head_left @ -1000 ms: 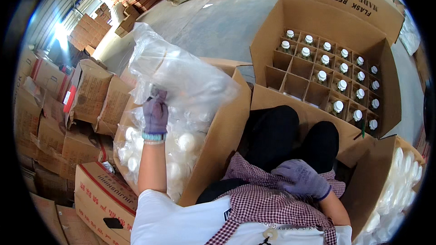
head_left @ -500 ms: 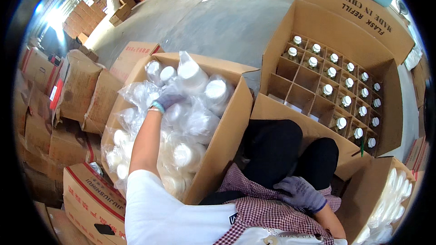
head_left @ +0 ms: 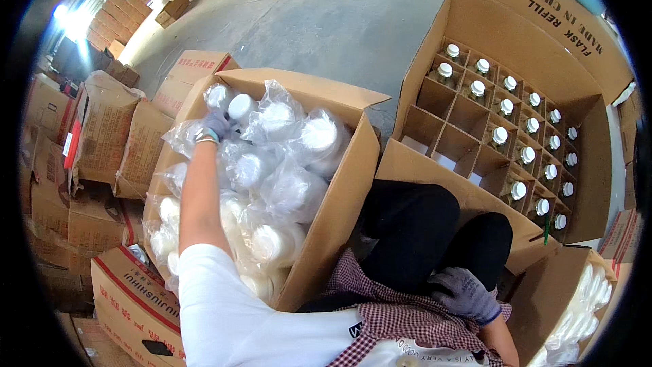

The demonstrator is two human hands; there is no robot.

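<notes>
My left hand [head_left: 216, 124], in a grey glove, reaches to the far left of an open cardboard box [head_left: 337, 221]. It touches the clear plastic bags around white, round-topped cylindrical pieces, next to a white cylinder [head_left: 242, 107]. Its fingertips are partly hidden, so I cannot tell whether it grips a bag. More bagged white cylinders [head_left: 319, 134] fill the box. My right hand [head_left: 468, 295], also gloved, rests on my lap by the knee with its fingers loosely bent and apart, holding nothing.
To the right, a divided carton [head_left: 424, 105] holds several white-capped glass bottles [head_left: 500, 136]; some near-left compartments have no bottle. Bagged white pieces [head_left: 584, 302] fill a box at lower right. Cartons [head_left: 109, 136] are stacked on the left. A phone [head_left: 157, 347] lies on a carton.
My left hand has moved left and slightly farther away across the bagged cylinders. My right hand stays on my lap, its fingers drawn in a little. The whole view has shifted slightly.
</notes>
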